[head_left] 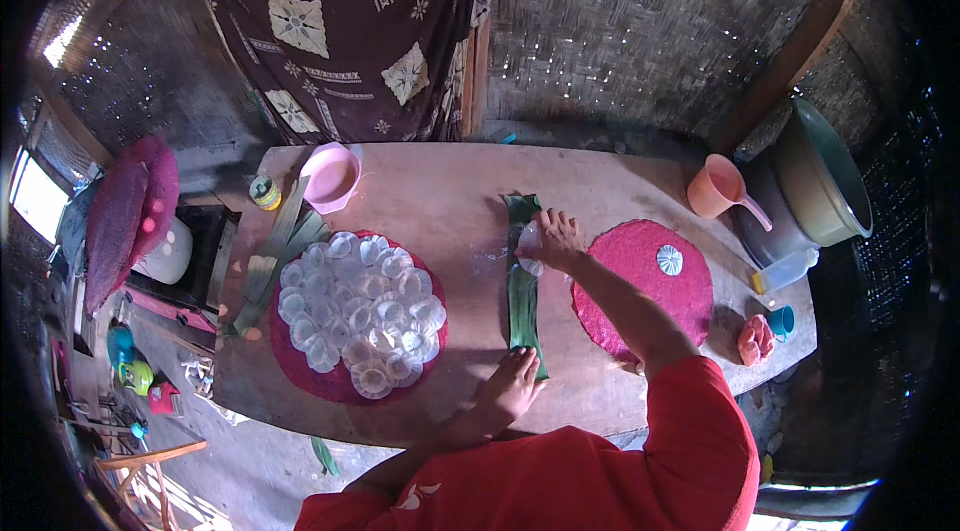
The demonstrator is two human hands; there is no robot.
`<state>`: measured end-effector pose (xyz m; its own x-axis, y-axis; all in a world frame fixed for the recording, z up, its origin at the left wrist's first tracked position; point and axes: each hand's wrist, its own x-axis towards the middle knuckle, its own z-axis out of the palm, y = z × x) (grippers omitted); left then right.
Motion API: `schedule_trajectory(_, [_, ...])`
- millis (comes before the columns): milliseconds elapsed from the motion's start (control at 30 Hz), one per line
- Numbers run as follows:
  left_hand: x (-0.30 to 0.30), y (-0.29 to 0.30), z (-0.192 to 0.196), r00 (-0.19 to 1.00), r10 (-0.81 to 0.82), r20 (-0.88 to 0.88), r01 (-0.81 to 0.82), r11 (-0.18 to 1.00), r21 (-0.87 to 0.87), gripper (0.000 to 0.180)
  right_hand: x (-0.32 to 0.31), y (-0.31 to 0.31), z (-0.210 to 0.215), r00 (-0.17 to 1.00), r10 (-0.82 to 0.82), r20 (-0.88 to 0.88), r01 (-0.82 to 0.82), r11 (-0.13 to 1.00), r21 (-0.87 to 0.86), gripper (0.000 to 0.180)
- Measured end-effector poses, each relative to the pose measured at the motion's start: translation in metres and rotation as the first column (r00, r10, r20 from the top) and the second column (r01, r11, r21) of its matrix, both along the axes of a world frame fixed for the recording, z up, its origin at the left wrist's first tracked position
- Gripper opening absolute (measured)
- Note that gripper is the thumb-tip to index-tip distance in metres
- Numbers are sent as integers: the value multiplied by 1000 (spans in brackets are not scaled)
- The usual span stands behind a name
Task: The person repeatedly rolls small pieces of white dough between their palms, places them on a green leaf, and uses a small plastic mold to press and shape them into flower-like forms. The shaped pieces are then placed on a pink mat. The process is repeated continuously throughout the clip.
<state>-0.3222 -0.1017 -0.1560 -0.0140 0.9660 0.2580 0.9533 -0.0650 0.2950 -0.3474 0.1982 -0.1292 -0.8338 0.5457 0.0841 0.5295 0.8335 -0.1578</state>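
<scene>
A long strip of green leaf (523, 306) lies lengthwise across the middle of the table. My left hand (510, 389) rests on its near end, fingers laid out flat. Toward the strip's far end, my right hand (558, 239) has thumb and fingers on a white round piece (531, 250), partly covered by the hand. Left of the strip, many white fluted cup-like pieces (362, 306) crowd a round magenta mat (290, 371). To the right, under my right forearm, another round magenta mat (630, 276) carries a single white fluted piece (670, 260).
A pink basin (331, 178), a small jar (265, 193) and more leaf strips (272, 261) occupy the table's left end. On the right stand a pink dipper (716, 188), large tubs (820, 176), a clear bottle (788, 271), a teal cup (781, 322) and a reddish bag (755, 340).
</scene>
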Motion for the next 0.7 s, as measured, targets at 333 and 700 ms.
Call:
schedule_trajectory(333, [0, 1, -5, 999, -13, -53, 13, 1000, -7, 54, -26, 14, 27, 988, -86, 130, 112, 972, -207, 83])
schedule_trajectory(700, [1, 1, -4, 1000, -2, 27, 4, 996, -84, 55, 44, -58, 15, 984, 176, 16, -173, 978, -119, 73])
